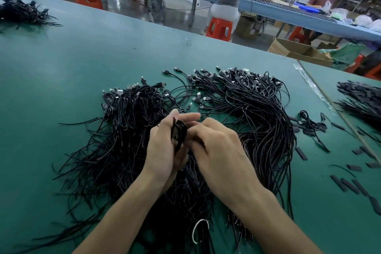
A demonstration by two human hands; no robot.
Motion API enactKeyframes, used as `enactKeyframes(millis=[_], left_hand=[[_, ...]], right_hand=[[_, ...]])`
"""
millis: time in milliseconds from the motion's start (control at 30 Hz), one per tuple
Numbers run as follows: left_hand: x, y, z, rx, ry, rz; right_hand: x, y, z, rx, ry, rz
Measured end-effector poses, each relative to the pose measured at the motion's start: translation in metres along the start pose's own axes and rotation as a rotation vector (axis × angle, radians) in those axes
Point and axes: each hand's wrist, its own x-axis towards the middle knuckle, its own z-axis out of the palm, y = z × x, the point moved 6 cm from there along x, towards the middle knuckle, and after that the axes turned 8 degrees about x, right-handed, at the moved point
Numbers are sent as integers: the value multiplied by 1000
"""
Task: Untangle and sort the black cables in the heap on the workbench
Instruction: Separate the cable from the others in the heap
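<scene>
Both hands bare: left hand (165, 150), right hand (218, 150). No gloves, rings or watch. Forearms bare, no sleeves in frame.

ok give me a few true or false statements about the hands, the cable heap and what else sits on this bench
1. The left hand holds a small coil of black cable. True.
2. The right hand lies flat on the bench, away from the left. False: it is raised over the cable heap, its fingers meeting the left hand at the coil.
3. The workbench surface is red. False: it is green.
4. Another dark cable pile sits at the far left. True.
5. Short black sleeve pieces lie right of the heap. True.
</scene>
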Motion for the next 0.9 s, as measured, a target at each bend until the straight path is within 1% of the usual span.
enactKeyframes(millis=[67,133,200,300,400,433,500,567,633,700,767,833,900], left_hand=[[1,-5,-1,2,-17,-43],[0,-4,-3,40,10,-11],[-1,-3,-2,60,45,18],[0,-6,-7,85,173,-63],[1,-10,-8,145,182,-128],[1,-13,-8,155,158,-168],[0,-21,-7,192,61,-311],[-4,-30,-4,261,-72,-457],[-10,-35,-3,302,-165,-559],[-15,-39,-1,288,-243,-630],[-17,-41,3,221,-335,-668],[-18,-39,8,151,-434,-664],[-22,-35,11,96,-533,-664]], right_hand=[[0,0,-1,-15,-16,-26],[-1,2,-1,-33,-38,-21],[-2,0,-2,-75,-38,-54],[-5,-7,-1,-220,-48,-164],[-6,-11,4,-375,-134,-303],[-6,-12,5,-416,-154,-363],[-6,-13,1,-440,-163,-450],[-6,-13,-2,-399,-179,-477],[-6,-11,-2,-330,-229,-470],[-4,-4,-1,-228,-296,-398],[0,8,-1,-135,-348,-258],[1,17,-1,-74,-358,-162],[0,18,-1,-10,-346,-132]])
